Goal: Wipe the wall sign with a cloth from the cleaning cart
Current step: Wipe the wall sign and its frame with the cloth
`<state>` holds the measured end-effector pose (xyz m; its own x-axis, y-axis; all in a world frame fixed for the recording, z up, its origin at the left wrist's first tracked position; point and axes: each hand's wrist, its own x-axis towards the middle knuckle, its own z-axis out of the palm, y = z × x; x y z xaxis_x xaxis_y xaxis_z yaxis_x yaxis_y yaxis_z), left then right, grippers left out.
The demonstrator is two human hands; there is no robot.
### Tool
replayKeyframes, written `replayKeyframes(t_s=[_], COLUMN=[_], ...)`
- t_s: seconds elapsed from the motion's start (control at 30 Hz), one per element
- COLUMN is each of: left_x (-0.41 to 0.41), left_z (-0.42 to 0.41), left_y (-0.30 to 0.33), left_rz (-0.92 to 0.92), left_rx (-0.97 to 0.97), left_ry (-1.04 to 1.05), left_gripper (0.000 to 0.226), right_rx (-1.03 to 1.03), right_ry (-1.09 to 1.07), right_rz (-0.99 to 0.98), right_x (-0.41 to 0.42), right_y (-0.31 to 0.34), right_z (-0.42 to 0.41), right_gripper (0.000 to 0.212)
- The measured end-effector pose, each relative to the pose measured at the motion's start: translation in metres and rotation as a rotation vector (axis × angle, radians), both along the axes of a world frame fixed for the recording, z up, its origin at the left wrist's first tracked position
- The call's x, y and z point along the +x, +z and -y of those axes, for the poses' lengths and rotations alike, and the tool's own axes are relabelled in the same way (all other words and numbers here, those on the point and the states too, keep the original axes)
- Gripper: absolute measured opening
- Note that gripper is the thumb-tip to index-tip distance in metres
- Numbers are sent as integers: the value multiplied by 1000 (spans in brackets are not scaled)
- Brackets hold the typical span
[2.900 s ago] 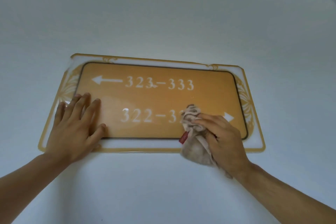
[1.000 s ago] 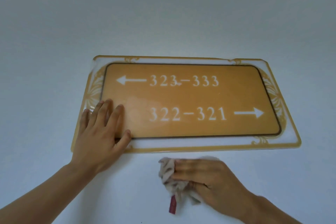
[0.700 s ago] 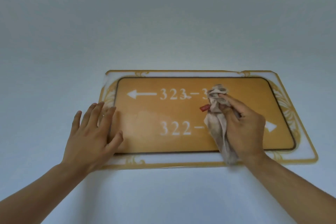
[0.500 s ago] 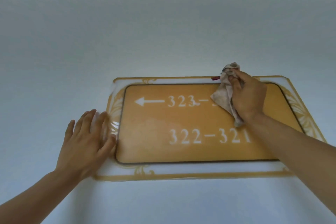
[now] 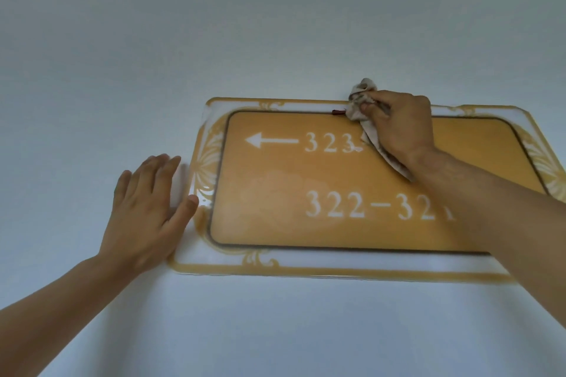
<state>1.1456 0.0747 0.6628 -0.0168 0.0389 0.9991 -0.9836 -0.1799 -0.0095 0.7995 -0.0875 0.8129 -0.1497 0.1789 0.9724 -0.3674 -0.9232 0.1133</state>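
Raised since half a second ago, the right hand [image 5: 398,125] is now seen at the top edge of the wall sign [image 5: 337,193], its fingers closed around a bunched beige cloth [image 5: 363,101]. The cloth is pressed against the sign's upper border, its crumpled top poking above the frame onto the white wall [image 5: 275,24], while a loose tail is trailed down under the palm across the orange panel. A small red tag [image 5: 338,112] is seen sticking out to the left of the cloth along the panel's dark outline. The end of the top line of numbers is hidden by hand and cloth; "323" and a left arrow are left showing, with "322-32" legible below before the forearm. The left hand [image 5: 147,211] is laid open and flat on the wall, its thumb touching the sign's left border.
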Motion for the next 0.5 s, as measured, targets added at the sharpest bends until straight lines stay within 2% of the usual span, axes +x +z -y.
replayKeyframes(t_s=[0.27, 0.37, 0.5], left_x=[1, 2, 0], left_z=[1, 1, 1], left_y=[0, 0, -4], left_rz=[13, 21, 30], left_rx=[-15, -22, -13], left_ry=[6, -4, -28], left_gripper=[72, 71, 70], right_rx=[-82, -92, -166], right_ry=[118, 185, 119], right_rz=[-152, -269, -410], right_x=[43, 57, 79], right_y=[-31, -54, -93], right_z=[-23, -31, -40], right_gripper=[18, 18, 21])
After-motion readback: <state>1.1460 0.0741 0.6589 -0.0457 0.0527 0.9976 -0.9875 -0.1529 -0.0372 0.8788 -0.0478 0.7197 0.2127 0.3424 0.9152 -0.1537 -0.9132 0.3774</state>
